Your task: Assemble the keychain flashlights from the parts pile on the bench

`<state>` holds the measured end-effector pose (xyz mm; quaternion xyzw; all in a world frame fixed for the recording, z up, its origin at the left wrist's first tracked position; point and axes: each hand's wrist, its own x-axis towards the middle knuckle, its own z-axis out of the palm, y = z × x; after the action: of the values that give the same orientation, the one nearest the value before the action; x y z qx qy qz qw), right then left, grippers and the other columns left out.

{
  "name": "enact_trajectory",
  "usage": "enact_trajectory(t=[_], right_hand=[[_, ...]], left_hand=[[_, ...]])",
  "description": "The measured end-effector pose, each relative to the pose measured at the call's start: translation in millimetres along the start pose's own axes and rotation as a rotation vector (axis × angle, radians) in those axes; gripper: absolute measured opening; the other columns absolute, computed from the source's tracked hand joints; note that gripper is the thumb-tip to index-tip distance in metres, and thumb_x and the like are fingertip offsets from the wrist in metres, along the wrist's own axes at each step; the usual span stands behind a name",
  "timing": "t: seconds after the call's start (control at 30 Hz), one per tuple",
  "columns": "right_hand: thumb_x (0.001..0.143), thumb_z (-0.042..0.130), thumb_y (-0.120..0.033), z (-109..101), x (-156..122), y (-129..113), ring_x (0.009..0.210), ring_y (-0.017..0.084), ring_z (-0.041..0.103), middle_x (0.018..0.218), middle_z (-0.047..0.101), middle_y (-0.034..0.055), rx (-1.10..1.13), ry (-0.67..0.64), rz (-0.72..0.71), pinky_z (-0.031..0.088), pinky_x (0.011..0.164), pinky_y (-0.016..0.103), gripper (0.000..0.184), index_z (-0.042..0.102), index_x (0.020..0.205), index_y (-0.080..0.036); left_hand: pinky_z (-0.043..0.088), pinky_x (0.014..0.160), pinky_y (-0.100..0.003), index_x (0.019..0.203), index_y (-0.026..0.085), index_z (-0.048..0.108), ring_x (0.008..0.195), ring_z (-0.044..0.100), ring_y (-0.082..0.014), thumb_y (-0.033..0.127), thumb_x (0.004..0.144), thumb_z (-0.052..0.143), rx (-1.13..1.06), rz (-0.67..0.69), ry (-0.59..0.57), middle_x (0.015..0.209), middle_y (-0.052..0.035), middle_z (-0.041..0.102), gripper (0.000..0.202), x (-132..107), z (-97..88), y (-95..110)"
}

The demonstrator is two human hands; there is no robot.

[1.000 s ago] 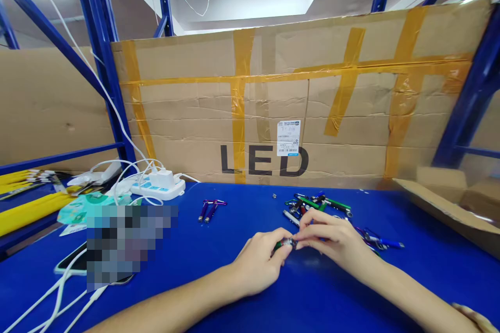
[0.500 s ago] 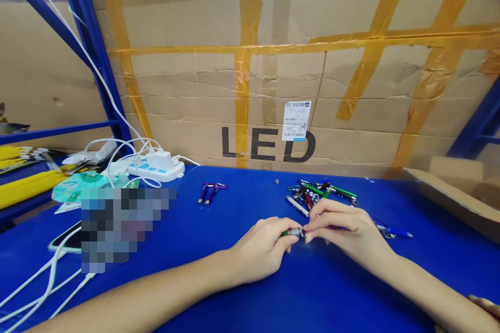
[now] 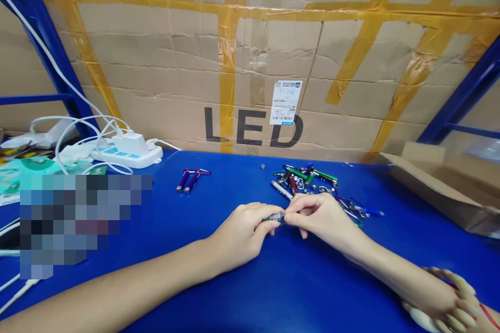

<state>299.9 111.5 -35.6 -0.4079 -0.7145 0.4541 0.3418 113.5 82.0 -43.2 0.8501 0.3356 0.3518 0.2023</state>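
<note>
My left hand (image 3: pixel 242 235) is closed around a small green keychain flashlight (image 3: pixel 275 217), which lies roughly level just above the blue table. A pale label and a silvery end stick out past the thumb and forefinger. At that end, the fingertips of my right hand (image 3: pixel 322 221) are pinched together; any small part between them is mostly hidden. Behind the hands lies a pile of similar flashlights with clips, among them a silver one (image 3: pixel 281 189), a red one (image 3: pixel 292 185) and a green one (image 3: pixel 325 175). Two purple flashlights (image 3: pixel 191 182) rest side by side farther left.
A small metal piece (image 3: pixel 262 166) lies near the table's back. An open cardboard box (image 3: pixel 433 187) stands at right. White cables and a power strip (image 3: pixel 128 153) occupy the left, near a blurred-out area. A large cardboard sheet (image 3: pixel 175 73) marked LED forms the back wall.
The view has tilted down and shifted right. My right hand has turned, its fingers more curled against the flashlight's end. My left hand still holds the flashlight.
</note>
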Motion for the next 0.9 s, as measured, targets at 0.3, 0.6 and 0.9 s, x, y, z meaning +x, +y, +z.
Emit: enact_trajectory(t=[0.3, 0.6, 0.9], right_hand=[[0.060, 0.073, -0.054, 2.6, -2.9, -13.8, 0.038, 0.005, 0.030, 0.040, 0.046, -0.0045, 0.042, 0.028, 0.244, 0.015, 0.039, 0.020, 0.042, 0.069, 0.071, -0.014], [0.063, 0.068, -0.060, 3.7, -0.5, -12.8, 0.040, 0.005, 0.028, 0.041, 0.043, -0.0052, 0.077, 0.024, 0.227, 0.015, 0.040, 0.020, 0.047, 0.067, 0.075, -0.014], [0.069, 0.067, -0.051, -60.2, 21.9, -5.2, 0.054, 0.014, 0.051, 0.073, 0.065, 0.0021, -0.811, 0.575, -0.173, 0.027, 0.045, 0.024, 0.029, 0.069, 0.065, -0.023]], left_hand=[[0.038, 0.070, -0.022, 0.101, 0.023, 0.063, 0.075, 0.054, -0.0143, 0.012, 0.088, 0.046, -0.007, -0.077, 0.032, 0.082, 0.0013, 0.065, 0.024, 1.9, -1.4, 1.8], [0.040, 0.070, -0.024, 0.089, 0.020, 0.061, 0.073, 0.058, -0.0147, 0.021, 0.090, 0.042, 0.042, -0.213, 0.017, 0.076, 0.0017, 0.064, 0.019, 3.6, 1.2, 2.9], [0.038, 0.062, -0.023, 0.103, 0.022, 0.054, 0.065, 0.056, -0.0131, 0.031, 0.092, 0.035, -0.018, -0.365, 0.091, 0.070, 0.0036, 0.061, 0.023, 3.3, -0.1, 1.2]])
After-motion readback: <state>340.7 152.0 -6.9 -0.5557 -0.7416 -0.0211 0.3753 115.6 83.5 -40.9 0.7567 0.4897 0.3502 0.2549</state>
